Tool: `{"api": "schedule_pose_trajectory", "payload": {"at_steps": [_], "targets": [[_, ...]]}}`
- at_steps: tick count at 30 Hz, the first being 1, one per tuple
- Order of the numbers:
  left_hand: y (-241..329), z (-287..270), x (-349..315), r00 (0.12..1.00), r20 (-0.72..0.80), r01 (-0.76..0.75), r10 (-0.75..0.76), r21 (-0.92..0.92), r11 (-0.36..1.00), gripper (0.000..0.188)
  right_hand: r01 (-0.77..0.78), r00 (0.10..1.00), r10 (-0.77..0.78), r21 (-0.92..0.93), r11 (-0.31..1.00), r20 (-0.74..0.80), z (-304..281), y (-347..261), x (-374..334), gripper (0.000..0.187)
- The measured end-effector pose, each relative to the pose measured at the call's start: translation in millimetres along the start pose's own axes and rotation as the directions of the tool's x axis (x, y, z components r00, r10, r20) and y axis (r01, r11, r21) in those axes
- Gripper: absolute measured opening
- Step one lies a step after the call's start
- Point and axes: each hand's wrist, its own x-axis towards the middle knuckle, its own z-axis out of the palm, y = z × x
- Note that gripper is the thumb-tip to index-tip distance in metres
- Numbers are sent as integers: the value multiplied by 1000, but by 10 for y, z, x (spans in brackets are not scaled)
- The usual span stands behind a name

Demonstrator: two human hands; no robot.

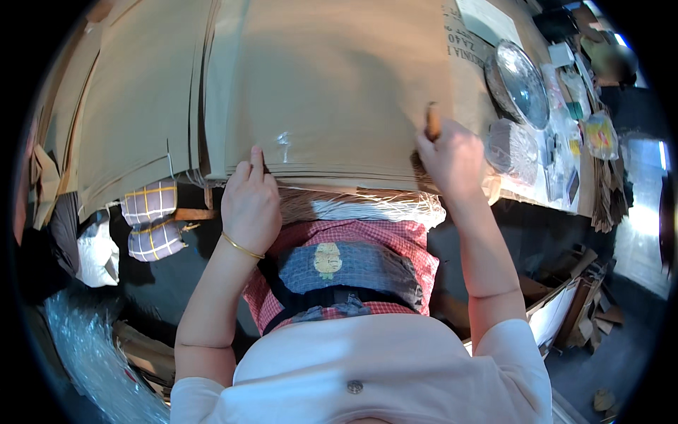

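Observation:
A stack of large brown paper sheets (pixel 332 85) covers the table in front of me. My left hand (pixel 251 205) rests at the stack's near edge, its index finger stretched out onto the top sheet and the other fingers partly curled; nothing shows in it. A small shiny patch (pixel 284 145) lies just right of that fingertip. Over the right part of the same sheet, my right hand (pixel 452 159) is closed around a brush (pixel 433 120). Its wooden handle sticks up past the fist, and its dark end shows below the fingers, partly hidden.
Another brown paper stack (pixel 141 92) lies to the left. A round metal basin (pixel 519 85) and a plastic-wrapped block (pixel 512 148) stand at the right. Bundled strings (pixel 353 208) hang at the table's near edge. Checked cloth (pixel 152 219) hangs at left; a person (pixel 611 60) is far right.

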Motion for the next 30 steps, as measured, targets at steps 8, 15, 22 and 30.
{"api": "schedule_pose_trajectory", "payload": {"at_steps": [8,15,22,30], "targets": [[52,0,-64,998,-52,34,-34,11,999,4,-170,828,514,772,613,-226,-734,1032,-129,18],[25,-463,-286,996,87,73,9,-883,463,8,2,996,-21,-226,974,-82,-722,1685,-603,37],[220,-1178,-278,1000,9,4,14,-955,297,5,-5,735,-627,928,373,256,-51,-231,-1112,26],[-464,-808,125,996,-67,3,-58,-620,784,10,-294,933,54,669,682,355,-554,757,-478,12]]}}
